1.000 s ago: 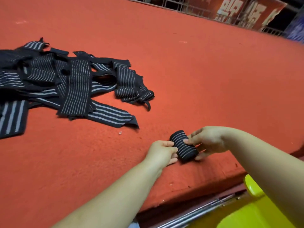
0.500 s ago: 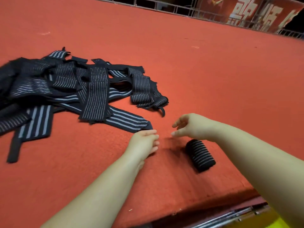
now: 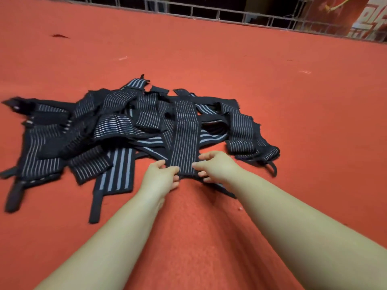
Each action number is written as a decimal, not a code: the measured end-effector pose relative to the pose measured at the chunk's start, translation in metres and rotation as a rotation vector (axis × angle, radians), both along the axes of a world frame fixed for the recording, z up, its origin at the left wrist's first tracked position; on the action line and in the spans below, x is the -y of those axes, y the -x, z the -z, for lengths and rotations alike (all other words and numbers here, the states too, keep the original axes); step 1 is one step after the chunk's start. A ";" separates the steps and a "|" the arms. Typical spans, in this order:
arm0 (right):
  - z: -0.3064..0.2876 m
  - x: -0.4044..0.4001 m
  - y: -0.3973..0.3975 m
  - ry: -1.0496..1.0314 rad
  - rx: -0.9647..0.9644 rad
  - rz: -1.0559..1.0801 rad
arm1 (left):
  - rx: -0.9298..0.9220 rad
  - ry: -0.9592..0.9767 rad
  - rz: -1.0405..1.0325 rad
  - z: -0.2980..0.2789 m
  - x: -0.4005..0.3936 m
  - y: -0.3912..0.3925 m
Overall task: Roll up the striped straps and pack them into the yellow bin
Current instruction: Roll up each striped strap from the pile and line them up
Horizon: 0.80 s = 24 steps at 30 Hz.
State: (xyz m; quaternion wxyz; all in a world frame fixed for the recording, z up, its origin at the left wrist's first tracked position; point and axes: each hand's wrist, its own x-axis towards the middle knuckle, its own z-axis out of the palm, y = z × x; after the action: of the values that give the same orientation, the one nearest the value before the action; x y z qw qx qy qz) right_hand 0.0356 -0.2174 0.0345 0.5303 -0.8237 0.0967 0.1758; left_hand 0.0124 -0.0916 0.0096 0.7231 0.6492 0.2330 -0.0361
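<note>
Both hands, left hand [image 3: 160,177] and right hand [image 3: 215,167], pinch the near end of one striped strap [image 3: 184,141] atop the strap pile [image 3: 88,130] on the red felt surface [image 3: 272,101]. A metal railing [image 3: 230,14] stands beyond the pile.

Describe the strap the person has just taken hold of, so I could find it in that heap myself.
On the red carpet lies a heap of black striped straps. At its near right edge, one strap runs straight from the pile toward the person, on top of the rest. Unlike its neighbours, its near end is pinched between the left hand and right hand.
</note>
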 end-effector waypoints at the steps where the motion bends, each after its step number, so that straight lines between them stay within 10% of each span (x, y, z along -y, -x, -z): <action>1: 0.006 -0.006 -0.005 -0.023 -0.021 0.046 | -0.021 0.007 0.019 0.003 -0.003 -0.003; 12: 0.006 -0.031 0.009 -0.199 0.000 0.096 | -0.023 0.410 -0.042 -0.004 -0.015 -0.009; 24: -0.042 -0.063 0.054 -0.505 -0.076 0.199 | 0.223 0.330 0.164 -0.056 -0.048 0.078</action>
State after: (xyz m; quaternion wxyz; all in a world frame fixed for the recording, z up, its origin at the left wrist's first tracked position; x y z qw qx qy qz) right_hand -0.0187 -0.1542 0.0766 0.7296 -0.6445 0.1500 0.1724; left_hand -0.0660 -0.0431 0.0654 0.8355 0.5389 0.0888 -0.0602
